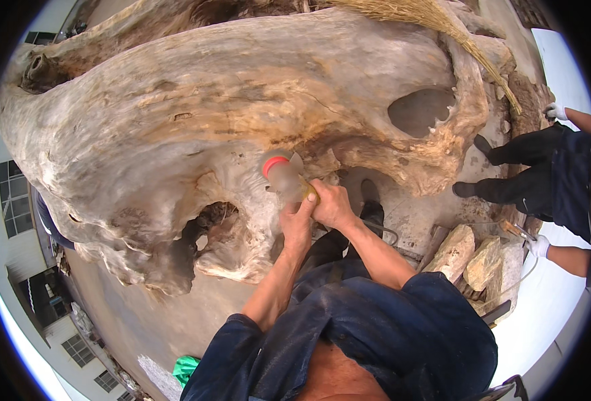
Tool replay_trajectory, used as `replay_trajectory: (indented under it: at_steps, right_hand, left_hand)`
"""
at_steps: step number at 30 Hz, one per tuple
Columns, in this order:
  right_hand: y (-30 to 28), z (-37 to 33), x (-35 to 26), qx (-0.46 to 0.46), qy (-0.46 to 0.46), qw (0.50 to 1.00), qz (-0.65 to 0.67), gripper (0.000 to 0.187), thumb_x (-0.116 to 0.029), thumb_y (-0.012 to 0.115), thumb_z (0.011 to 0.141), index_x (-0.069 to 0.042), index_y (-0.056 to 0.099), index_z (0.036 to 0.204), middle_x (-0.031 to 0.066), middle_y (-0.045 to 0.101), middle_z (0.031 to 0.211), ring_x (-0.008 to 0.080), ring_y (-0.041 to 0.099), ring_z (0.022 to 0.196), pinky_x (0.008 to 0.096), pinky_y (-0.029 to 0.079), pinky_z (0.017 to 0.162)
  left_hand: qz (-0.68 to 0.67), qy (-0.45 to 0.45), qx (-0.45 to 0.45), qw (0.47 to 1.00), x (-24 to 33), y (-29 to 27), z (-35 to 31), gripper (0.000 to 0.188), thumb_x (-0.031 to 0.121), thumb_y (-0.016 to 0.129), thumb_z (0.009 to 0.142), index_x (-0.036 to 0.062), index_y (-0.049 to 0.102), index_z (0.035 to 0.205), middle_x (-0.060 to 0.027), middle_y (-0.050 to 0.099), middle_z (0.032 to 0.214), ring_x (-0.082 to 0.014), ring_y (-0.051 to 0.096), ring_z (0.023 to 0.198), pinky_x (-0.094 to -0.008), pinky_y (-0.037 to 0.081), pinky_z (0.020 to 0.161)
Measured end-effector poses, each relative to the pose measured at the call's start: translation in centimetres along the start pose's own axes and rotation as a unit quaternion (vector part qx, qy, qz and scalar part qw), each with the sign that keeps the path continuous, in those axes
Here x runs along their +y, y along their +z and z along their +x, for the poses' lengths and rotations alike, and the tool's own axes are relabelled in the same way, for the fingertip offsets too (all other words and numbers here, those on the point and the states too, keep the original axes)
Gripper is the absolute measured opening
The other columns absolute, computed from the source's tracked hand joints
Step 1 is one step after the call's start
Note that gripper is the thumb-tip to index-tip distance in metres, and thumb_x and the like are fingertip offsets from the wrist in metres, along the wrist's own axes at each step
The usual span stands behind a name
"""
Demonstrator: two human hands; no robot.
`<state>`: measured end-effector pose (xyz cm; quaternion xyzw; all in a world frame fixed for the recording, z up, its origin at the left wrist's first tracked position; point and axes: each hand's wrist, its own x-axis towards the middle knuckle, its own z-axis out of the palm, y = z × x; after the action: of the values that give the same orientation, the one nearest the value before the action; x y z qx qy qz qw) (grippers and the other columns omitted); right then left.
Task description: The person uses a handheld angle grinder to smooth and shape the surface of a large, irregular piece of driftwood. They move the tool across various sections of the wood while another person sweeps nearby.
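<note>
A huge weathered tree trunk, grey with orange-brown patches and hollows, fills the upper and middle view. My left hand and my right hand are closed together around the body of an angle grinder. Its round head, with a red ring at the centre, lies against or just above the wood, right of a dark hollow; actual contact I cannot tell. The disc's edge is blurred. My fingers cover most of the grinder's rear end.
At right stands another person in dark clothes and white gloves, holding a tool. Rough blocks are piled near my right elbow. Straw-like bristles lie over the trunk's top. A green bag is at lower left.
</note>
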<state>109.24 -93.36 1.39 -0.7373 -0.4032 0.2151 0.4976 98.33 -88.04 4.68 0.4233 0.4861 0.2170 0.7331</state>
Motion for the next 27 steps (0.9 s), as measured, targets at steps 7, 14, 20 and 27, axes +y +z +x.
replay_trajectory:
  at_steps: [7, 14, 20, 27]
  right_hand:
    - [-1.3, -2.6, 1.4, -0.022, 0.110, 0.992, 0.058, 0.030, -0.016, 0.070, 0.089, -0.001, 0.067, 0.115, 0.0281, 0.072, 0.092, 0.0498, 0.069, 0.093, 0.0496, 0.057, 0.074]
    - [-1.7, -1.8, 2.5, 0.014, 0.150, 0.977, 0.148, 0.030, -0.024, 0.072, 0.089, -0.004, 0.067, 0.112, 0.0270, 0.072, 0.095, 0.0491, 0.070, 0.094, 0.0474, 0.057, 0.076]
    - [-1.6, -3.8, 3.6, -0.023, 0.174, 0.972, 0.154, 0.034, -0.025, 0.069, 0.092, 0.000, 0.066, 0.115, 0.0292, 0.072, 0.097, 0.0497, 0.070, 0.100, 0.0473, 0.056, 0.077]
    - [-2.0, -3.2, 3.1, -0.008, 0.174, 0.973, 0.154, 0.034, -0.026, 0.068, 0.093, 0.001, 0.066, 0.115, 0.0282, 0.072, 0.095, 0.0480, 0.072, 0.097, 0.0454, 0.056, 0.076]
  left_hand:
    - [0.044, -0.008, -0.030, 0.999, -1.1, 1.9, -1.1, 0.057, 0.033, 0.082, 0.095, -0.0041, 0.064, 0.134, -0.0121, 0.068, 0.127, -0.0187, 0.063, 0.113, -0.0342, 0.052, 0.095]
    - [0.107, 0.020, -0.066, 0.992, -0.4, 3.5, 0.5, 0.049, 0.031, 0.080, 0.097, -0.0017, 0.067, 0.130, -0.0057, 0.070, 0.113, -0.0127, 0.061, 0.101, -0.0300, 0.051, 0.087]
    - [0.099, -0.013, -0.045, 0.994, -2.3, 3.3, -0.9, 0.048, 0.025, 0.077, 0.098, -0.0045, 0.066, 0.133, -0.0089, 0.070, 0.121, -0.0163, 0.062, 0.110, -0.0331, 0.050, 0.098]
    - [0.084, -0.003, -0.054, 0.995, -1.5, 4.1, -0.3, 0.043, 0.028, 0.078, 0.098, -0.0035, 0.069, 0.125, -0.0041, 0.071, 0.107, -0.0114, 0.062, 0.097, -0.0280, 0.051, 0.086]
